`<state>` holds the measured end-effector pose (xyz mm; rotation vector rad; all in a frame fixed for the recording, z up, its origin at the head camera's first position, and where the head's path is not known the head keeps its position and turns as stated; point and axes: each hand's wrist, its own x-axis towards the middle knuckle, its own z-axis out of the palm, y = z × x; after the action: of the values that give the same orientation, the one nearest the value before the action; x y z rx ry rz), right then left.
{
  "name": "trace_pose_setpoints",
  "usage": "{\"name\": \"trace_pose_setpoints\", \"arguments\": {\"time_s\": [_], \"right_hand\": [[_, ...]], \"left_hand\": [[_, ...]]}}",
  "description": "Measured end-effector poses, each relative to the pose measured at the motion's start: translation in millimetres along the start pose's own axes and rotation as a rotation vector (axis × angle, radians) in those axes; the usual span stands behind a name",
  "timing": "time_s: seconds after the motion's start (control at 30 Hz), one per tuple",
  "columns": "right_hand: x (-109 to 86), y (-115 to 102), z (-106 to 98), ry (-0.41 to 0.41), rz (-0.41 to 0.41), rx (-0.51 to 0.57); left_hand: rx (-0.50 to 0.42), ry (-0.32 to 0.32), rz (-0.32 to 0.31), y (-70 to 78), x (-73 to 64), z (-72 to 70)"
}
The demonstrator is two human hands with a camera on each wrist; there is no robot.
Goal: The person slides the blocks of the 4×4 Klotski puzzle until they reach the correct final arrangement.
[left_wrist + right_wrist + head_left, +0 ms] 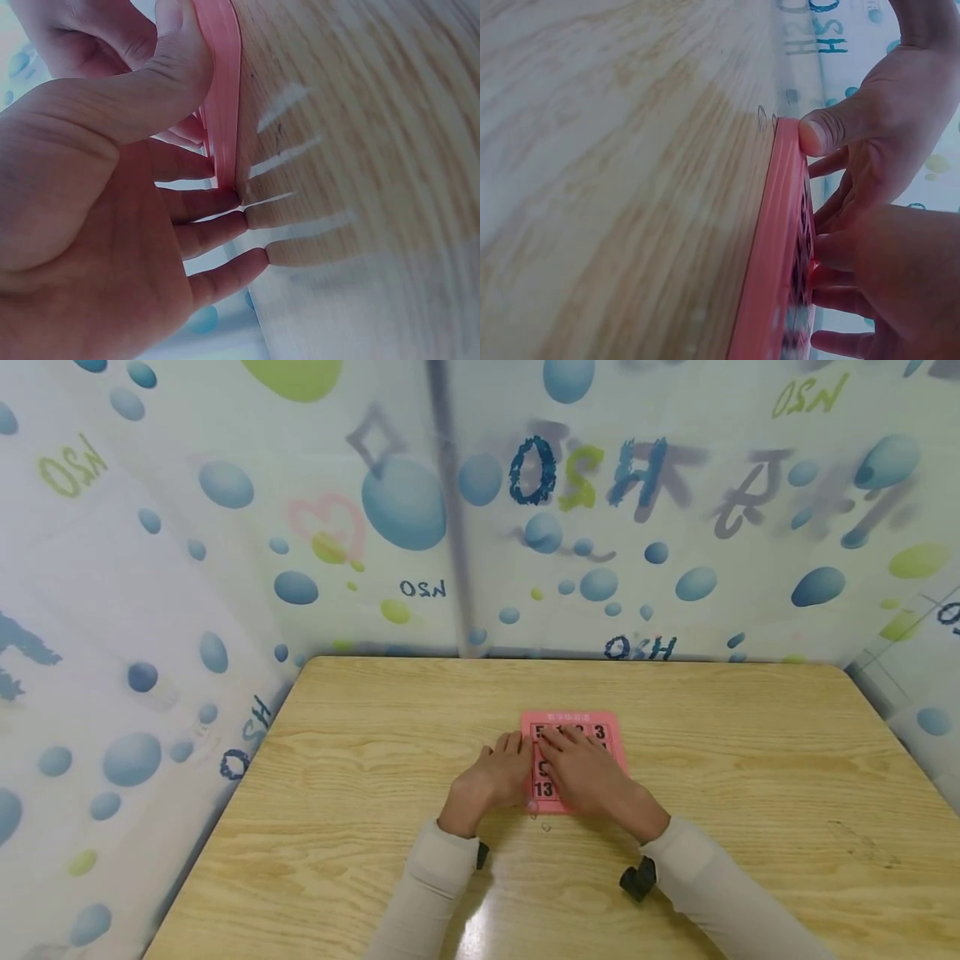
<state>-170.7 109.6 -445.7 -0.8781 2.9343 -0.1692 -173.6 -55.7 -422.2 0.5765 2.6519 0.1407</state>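
Note:
A pink sliding number puzzle [545, 790] lies flat on the table, with black numerals such as 5, 3, 9 and 13 showing. My left hand [498, 777] holds its left side. In the left wrist view, the thumb [176, 56] is on the pink frame [223, 90] and outer fingertips reach the tabletop. Over the tiles my right hand [588, 772] spreads its fingers, tips near the upper rows. It covers much of the middle and right of the grid. The right wrist view shows those fingers [844, 300] extended at the tile face.
The wooden table [360, 760] extends around the puzzle. Patterned curtain walls [525, 568] rise behind it and at both sides. A small heart-shaped mark [546, 827] lies on the tabletop before the puzzle. A black device [637, 878] sits at the right wrist.

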Motion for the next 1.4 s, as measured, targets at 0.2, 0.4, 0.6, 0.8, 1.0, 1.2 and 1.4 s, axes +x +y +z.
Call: {"name": "trace_pose_setpoints", "arguments": {"time_s": [0.2, 0.4, 0.6, 0.8, 1.0, 1.2, 1.4], "right_hand": [[-0.2, -1.5, -1.5, -0.001, -0.004, 0.000], [2.3, -1.4, -3.0, 0.016, 0.001, -0.008], [6.0, -1.1, -5.0, 0.012, 0.018, -0.038], [6.9, -0.8, -5.1, -0.046, 0.023, -0.060], [5.7, -1.6, -3.9, -0.039, 0.026, -0.042], [5.7, -6.4, -4.8, -0.040, 0.045, 0.001], [4.3, -8.3, -1.8, -0.031, 0.034, 0.003]], "left_hand": [[0.003, 0.004, 0.000, 0.2, -0.3, -0.6], [0.009, 0.001, 0.006, 0.6, -1.0, -1.1], [0.008, -0.002, 0.004, 0.2, -0.9, -1.0], [-0.003, -0.006, 0.000, 0.0, 0.5, -0.4], [-0.004, -0.005, 0.006, -0.1, 0.6, -0.1], [-0.001, -0.010, 0.007, -0.7, 1.1, -0.2], [0.004, 0.005, 0.017, -1.7, 0.5, -0.1]]}}
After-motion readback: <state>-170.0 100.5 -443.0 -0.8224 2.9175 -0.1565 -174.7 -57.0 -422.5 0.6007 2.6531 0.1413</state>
